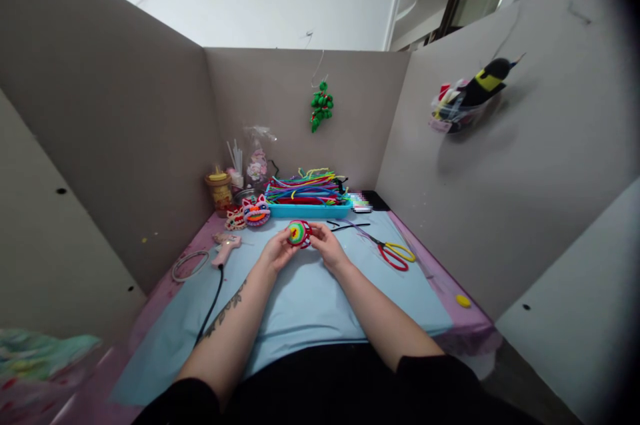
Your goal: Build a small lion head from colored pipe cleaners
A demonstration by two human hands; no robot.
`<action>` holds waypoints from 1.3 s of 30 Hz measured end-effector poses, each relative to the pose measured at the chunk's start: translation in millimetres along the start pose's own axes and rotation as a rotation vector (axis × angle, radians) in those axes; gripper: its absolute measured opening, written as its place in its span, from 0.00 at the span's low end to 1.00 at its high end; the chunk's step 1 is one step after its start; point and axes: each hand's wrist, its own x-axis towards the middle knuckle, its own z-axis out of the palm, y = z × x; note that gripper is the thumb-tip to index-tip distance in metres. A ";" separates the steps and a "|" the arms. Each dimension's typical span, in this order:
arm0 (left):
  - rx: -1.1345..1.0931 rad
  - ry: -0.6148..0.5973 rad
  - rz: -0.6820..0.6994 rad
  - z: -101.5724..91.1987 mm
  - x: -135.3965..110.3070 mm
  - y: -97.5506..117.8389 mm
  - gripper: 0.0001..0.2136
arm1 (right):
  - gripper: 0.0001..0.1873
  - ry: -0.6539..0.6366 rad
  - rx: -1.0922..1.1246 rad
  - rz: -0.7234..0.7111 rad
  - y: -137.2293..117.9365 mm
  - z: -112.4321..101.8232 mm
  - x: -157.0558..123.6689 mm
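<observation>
A round pipe-cleaner piece (299,233), with rings of yellow, green and red and an openwork red edge, is held up above the blue cloth (320,298). My left hand (278,250) grips its left side, thumb toward the front. On the other side, the fingers of my right hand (329,246) pinch the red looped edge. Parts of the piece are covered by my fingertips. Behind my hands stands a blue tray (310,210) heaped with coloured pipe cleaners (305,188).
Scissors (393,254) with red and yellow handles lie at right, near dark pipe-cleaner pieces (350,226). A pink glue gun (227,250) with a black cord sits left. Finished pipe-cleaner heads (257,210) rest behind it. Grey partitions (305,145) enclose the table; a yellow object (463,301) lies right.
</observation>
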 end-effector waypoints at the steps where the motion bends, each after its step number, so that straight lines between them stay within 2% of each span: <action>1: -0.008 0.001 0.004 0.7 -0.5 0.6 0.11 | 0.22 -0.018 -0.058 -0.041 2.0 -0.1 0.2; 4: 0.003 -0.042 0.024 2.9 -4.3 2.7 0.13 | 0.22 -0.020 -0.191 -0.083 7.6 -0.7 1.1; 11: 0.281 -0.187 -0.061 1.0 -14.2 10.4 0.23 | 0.16 0.055 -0.197 0.023 5.0 -11.1 5.5; 13: 0.385 -0.144 -0.068 -3.2 -13.1 8.6 0.24 | 0.13 0.046 -0.277 0.090 2.1 -16.1 5.5; 16: 0.648 -0.021 -0.003 -13.3 -7.3 3.4 0.21 | 0.03 -0.030 -0.470 0.138 -0.7 -24.2 4.7; 20: 0.954 0.139 0.159 -29.2 2.8 5.3 0.16 | 0.11 0.004 -0.668 0.138 -3.7 -33.1 4.7; 23: 1.104 0.234 0.296 -36.1 6.9 15.3 0.09 | 0.09 0.089 -0.750 0.123 -7.6 -35.5 5.6; 25: 1.211 0.165 0.357 -37.9 6.2 21.2 0.14 | 0.11 0.070 -0.723 0.050 -9.5 -34.6 5.7; 28: 1.309 -0.088 0.359 -39.5 2.4 22.5 0.33 | 0.34 -0.143 -0.655 -0.070 -8.1 -31.2 5.3; 30: 1.341 -0.163 0.312 -40.8 0.6 17.7 0.45 | 0.48 -0.271 -0.669 -0.077 -3.4 -28.8 5.6; 31: 1.351 -0.167 0.287 -41.3 0.3 14.2 0.49 | 0.52 -0.306 -0.681 -0.061 -0.3 -27.9 6.0; 34: 1.339 -0.189 0.277 -40.5 1.4 2.5 0.54 | 0.51 -0.341 -0.641 0.014 8.6 -26.5 7.7; 39: 1.194 -0.191 0.299 -32.6 2.4 -10.0 0.54 | 0.43 -0.296 -0.589 0.067 11.0 -24.8 5.7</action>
